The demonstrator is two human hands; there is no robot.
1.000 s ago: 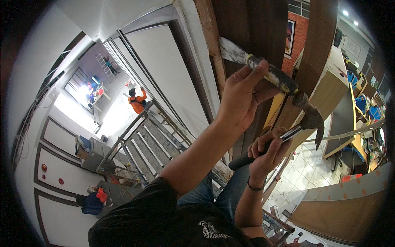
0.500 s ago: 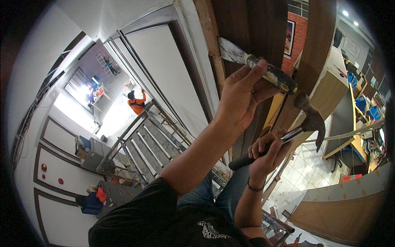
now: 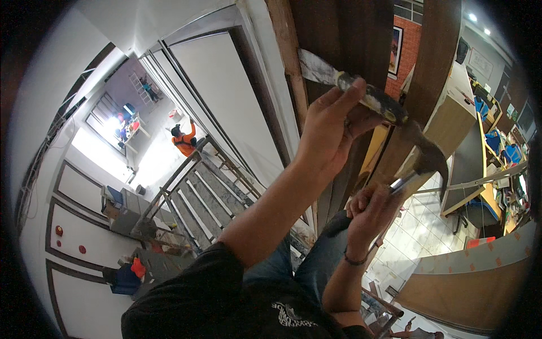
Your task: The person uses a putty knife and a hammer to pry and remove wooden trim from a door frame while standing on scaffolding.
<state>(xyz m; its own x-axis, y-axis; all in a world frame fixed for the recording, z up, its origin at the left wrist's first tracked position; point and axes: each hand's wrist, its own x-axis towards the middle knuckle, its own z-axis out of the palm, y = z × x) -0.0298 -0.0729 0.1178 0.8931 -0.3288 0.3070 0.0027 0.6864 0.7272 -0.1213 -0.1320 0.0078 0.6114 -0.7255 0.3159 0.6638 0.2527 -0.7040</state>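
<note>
In my left hand (image 3: 330, 127), closed around its black and yellow handle, is a putty knife (image 3: 318, 69) with a whitish, smeared blade. The blade tip meets the edge of a brown wooden strip (image 3: 287, 48) beside dark wood panelling (image 3: 350, 37). My right hand (image 3: 370, 217), wearing a dark bracelet at the wrist, grips a claw hammer (image 3: 428, 153) by its shaft. The hammer head is smeared by motion; its face is at the butt of the putty knife's handle, and I cannot tell if they touch.
Scaffolding with a slatted platform (image 3: 206, 198) stands at lower left. Beyond it, a person in orange (image 3: 183, 141) crouches by the wall. A dark wooden post (image 3: 432, 68) rises right of the panelling. Cluttered desks (image 3: 488, 192) are far right, above a tiled floor (image 3: 403, 243).
The hammer has shifted a little up and right, its head now blurred at the handle's butt. My left hand and the putty knife stay nearly in place.
</note>
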